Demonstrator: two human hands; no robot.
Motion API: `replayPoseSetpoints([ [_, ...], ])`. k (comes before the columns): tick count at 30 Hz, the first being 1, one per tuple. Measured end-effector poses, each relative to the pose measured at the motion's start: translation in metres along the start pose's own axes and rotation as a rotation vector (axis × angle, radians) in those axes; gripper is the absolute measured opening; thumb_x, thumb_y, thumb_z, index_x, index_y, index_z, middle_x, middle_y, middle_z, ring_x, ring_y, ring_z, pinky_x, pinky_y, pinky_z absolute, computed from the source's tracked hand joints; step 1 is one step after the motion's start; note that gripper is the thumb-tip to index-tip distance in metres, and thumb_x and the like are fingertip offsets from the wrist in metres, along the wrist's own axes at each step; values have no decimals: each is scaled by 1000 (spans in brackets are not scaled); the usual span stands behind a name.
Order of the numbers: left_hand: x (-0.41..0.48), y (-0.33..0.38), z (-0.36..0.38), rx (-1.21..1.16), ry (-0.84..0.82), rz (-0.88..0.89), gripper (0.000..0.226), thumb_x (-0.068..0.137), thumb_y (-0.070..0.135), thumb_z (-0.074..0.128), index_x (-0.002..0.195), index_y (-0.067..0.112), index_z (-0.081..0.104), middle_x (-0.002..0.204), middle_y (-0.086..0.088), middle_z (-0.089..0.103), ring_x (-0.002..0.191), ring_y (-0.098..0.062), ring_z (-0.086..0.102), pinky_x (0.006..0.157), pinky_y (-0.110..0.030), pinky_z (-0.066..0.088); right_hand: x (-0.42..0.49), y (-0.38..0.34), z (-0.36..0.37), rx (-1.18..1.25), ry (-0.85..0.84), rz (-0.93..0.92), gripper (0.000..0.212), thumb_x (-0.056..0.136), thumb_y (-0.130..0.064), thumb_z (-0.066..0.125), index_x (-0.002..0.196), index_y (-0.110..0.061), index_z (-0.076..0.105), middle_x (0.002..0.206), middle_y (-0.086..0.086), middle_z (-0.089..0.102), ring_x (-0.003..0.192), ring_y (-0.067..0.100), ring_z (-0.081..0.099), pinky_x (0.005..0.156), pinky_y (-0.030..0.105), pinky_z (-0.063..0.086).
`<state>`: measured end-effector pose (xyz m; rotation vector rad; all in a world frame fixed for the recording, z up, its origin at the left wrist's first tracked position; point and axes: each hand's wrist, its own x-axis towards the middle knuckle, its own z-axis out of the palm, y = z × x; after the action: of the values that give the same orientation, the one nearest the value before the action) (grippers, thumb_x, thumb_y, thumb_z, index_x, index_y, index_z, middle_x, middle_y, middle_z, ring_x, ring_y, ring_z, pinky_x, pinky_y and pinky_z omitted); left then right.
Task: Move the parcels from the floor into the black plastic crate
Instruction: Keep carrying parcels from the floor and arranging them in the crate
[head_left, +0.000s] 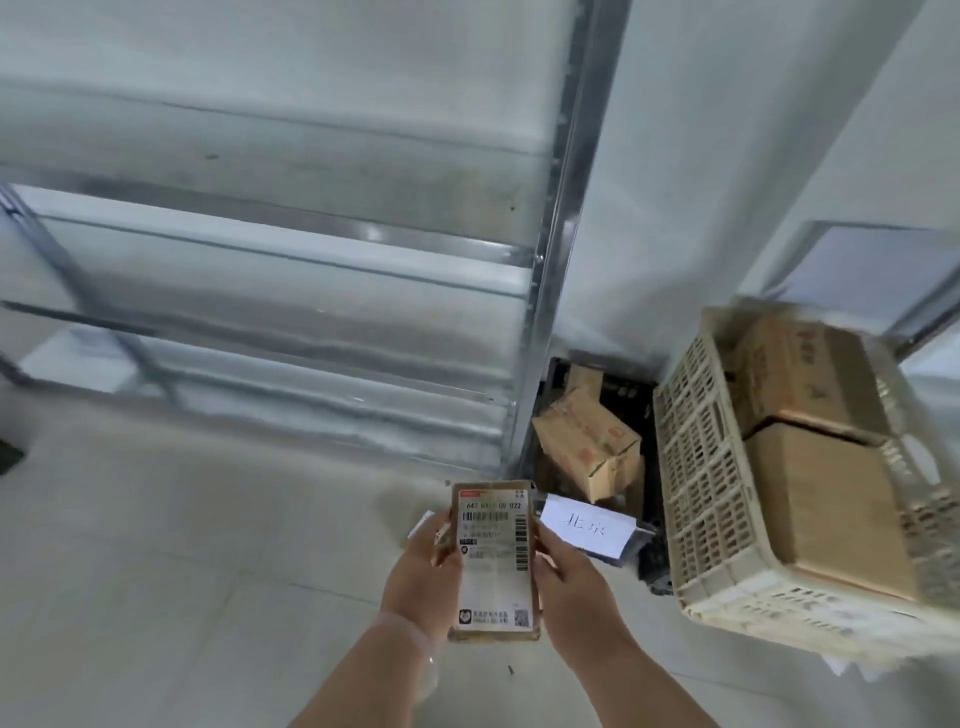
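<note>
I hold a small flat cardboard parcel (494, 558) with a white shipping label, label side up, low in the middle of the view. My left hand (423, 577) grips its left edge and my right hand (576, 592) grips its right edge. Just beyond the parcel, on the floor by the wall, stands the black plastic crate (631, 397). Inside it lies a tilted cardboard box (584, 441). A white paper sign (587, 527) with handwritten characters hangs on the crate's near rim. The parcel is short of the crate, not over it.
A beige lattice crate (711, 499) with two large cardboard boxes (821, 493) stands right of the black crate. A metal shelving rack (550, 270) with bare shelves fills the left and centre. Pale tiled floor (182, 571) spreads to the left.
</note>
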<state>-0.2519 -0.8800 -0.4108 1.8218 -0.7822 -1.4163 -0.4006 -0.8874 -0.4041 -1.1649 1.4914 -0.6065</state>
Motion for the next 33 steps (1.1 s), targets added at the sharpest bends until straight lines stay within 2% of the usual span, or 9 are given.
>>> replayPoseSetpoints([
  [2,-27,16,-21,-35,34,24,41,96,8,42,108,47,50,98,8,71,86,-22,69,69,-41,60,-21,-30,4,4,-44,-54,45,99,-13,42,115,-51,61,92,-17,73,82,5,69,68,27,57],
  [5,-64,30,-61,-92,85,84,42,95,7,43,123,38,50,100,4,73,90,-24,70,79,-48,58,-49,-71,20,3,-119,-113,44,99,-7,43,120,-42,62,95,-12,75,81,9,70,62,23,56],
  [11,-115,57,-151,-203,246,155,44,95,4,42,126,35,48,99,0,73,95,-27,67,86,-51,55,-84,-150,81,-28,-260,-220,34,101,-15,44,117,-40,61,90,-10,72,78,12,70,59,27,59],
  [15,-143,68,-223,-350,325,161,45,95,-3,41,121,32,49,107,-10,67,105,-31,62,92,-54,51,-101,-195,141,-103,-350,-322,34,102,-17,41,119,-36,64,92,-10,71,78,10,69,57,22,57],
  [18,-161,64,-284,-408,405,171,46,94,-5,43,120,33,49,105,-9,67,104,-31,63,92,-55,51,-116,-226,199,-147,-404,-386,35,102,-15,41,108,-41,63,92,-13,68,74,5,66,53,17,54],
  [22,-183,52,-384,-404,503,183,48,94,-2,46,130,29,47,101,-6,68,101,-28,64,90,-52,53,-137,-261,298,-212,-447,-452,38,97,-24,46,124,-50,56,104,-10,67,87,13,67,76,42,60],
  [27,-214,38,-517,-408,572,261,44,94,-4,46,132,20,45,103,-5,65,91,-16,63,72,-29,58,-176,-310,422,-215,-525,-514,38,98,-22,46,132,-37,55,110,-4,66,94,18,65,81,47,59],
  [30,-229,26,-596,-300,648,283,46,94,4,51,134,26,47,114,-2,65,101,-17,61,90,-38,54,-198,-337,494,-173,-585,-502,38,99,-16,45,132,-30,57,104,-3,67,91,19,66,78,48,60],
  [33,-240,15,-660,-313,692,270,48,94,6,51,137,27,46,114,-2,66,105,-21,63,92,-45,53,-215,-358,556,-173,-626,-533,37,100,-15,44,133,-26,56,104,-2,65,87,14,65,74,42,61],
])
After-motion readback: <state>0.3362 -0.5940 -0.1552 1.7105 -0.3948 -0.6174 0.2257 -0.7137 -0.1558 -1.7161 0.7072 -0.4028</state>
